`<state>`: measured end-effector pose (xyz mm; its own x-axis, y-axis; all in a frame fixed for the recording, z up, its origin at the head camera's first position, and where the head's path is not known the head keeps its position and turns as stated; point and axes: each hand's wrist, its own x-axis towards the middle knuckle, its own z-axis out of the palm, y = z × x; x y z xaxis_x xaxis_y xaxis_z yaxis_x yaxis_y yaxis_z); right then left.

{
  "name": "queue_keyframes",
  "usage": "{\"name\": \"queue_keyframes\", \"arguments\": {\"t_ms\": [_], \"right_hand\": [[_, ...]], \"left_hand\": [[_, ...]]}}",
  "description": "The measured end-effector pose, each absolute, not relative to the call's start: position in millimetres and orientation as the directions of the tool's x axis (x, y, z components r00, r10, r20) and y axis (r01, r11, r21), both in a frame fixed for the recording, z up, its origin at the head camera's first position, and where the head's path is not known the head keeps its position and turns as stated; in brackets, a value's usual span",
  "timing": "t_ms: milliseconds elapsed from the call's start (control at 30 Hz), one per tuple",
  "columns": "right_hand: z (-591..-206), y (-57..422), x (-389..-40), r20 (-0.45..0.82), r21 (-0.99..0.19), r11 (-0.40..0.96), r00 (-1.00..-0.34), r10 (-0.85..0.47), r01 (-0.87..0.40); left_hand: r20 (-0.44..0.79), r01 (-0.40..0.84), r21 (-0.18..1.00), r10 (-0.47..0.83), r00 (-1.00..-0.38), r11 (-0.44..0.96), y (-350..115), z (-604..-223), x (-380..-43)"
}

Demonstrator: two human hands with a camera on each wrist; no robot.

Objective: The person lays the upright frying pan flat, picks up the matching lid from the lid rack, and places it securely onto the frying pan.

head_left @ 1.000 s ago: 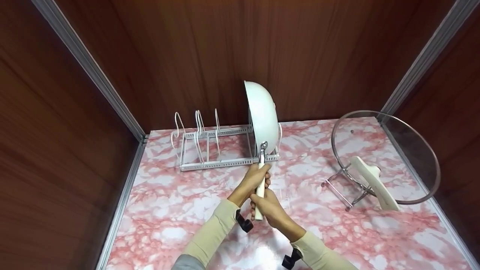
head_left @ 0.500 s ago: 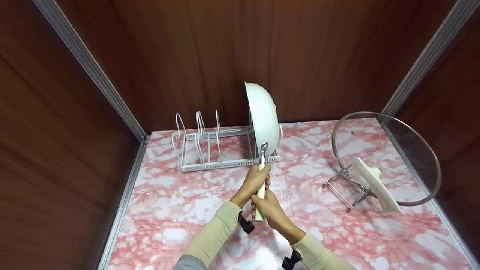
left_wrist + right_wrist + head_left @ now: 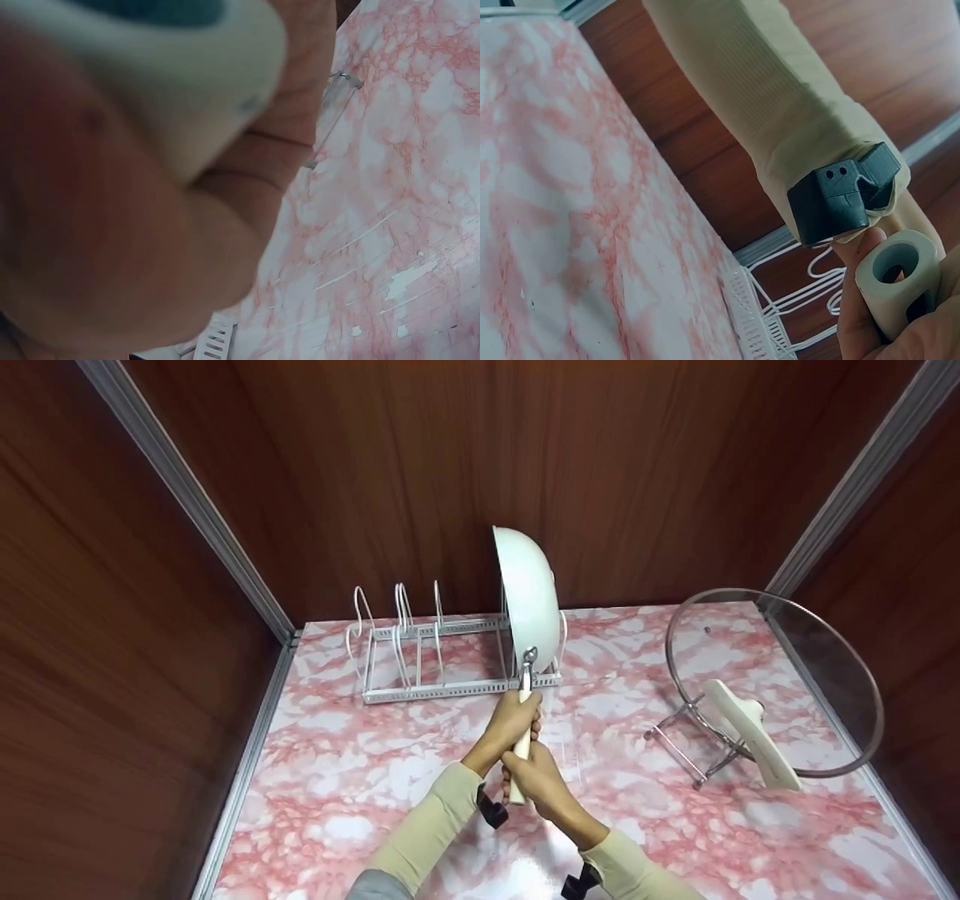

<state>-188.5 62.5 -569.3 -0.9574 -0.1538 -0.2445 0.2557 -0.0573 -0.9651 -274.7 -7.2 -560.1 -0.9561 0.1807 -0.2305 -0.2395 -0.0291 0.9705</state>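
Observation:
A white wok (image 3: pixel 529 592) stands on its edge at the right end of the white wire rack (image 3: pixel 442 690), its rounded underside facing right. My left hand (image 3: pixel 513 720) grips the cream handle (image 3: pixel 524 745) close to the pan, fingers wrapped round it. Lower down, my right hand (image 3: pixel 541 777) holds the same handle near its butt end. In the left wrist view the left hand (image 3: pixel 150 225) fills much of the picture, curled about the handle. The right wrist view shows the hollow handle end (image 3: pixel 900 274) beside the right hand's fingers (image 3: pixel 926 334).
To the right, a glass lid (image 3: pixel 810 675) with a cream grip (image 3: pixel 754 735) leans on a small metal stand (image 3: pixel 679 750). Several wire dividers (image 3: pixel 401 641) rise from the rack's left half. Wood panels (image 3: pixel 397 472) wall in the pink marbled table (image 3: pixel 337 780) on three sides.
Both hands keep their grip on the handle, and the wok stays in the rack. The whole head view has shifted slightly downward.

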Motion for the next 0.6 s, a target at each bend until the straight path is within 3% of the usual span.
{"name": "queue_keyframes", "arguments": {"t_ms": [600], "right_hand": [[-567.9,59.6,-186.7,-0.233,-0.970,-0.042,-0.963,-0.138,0.240]], "left_hand": [[-0.224,-0.221,0.975,0.150,-0.963,0.037,-7.9,-556.4,-272.6]]}}
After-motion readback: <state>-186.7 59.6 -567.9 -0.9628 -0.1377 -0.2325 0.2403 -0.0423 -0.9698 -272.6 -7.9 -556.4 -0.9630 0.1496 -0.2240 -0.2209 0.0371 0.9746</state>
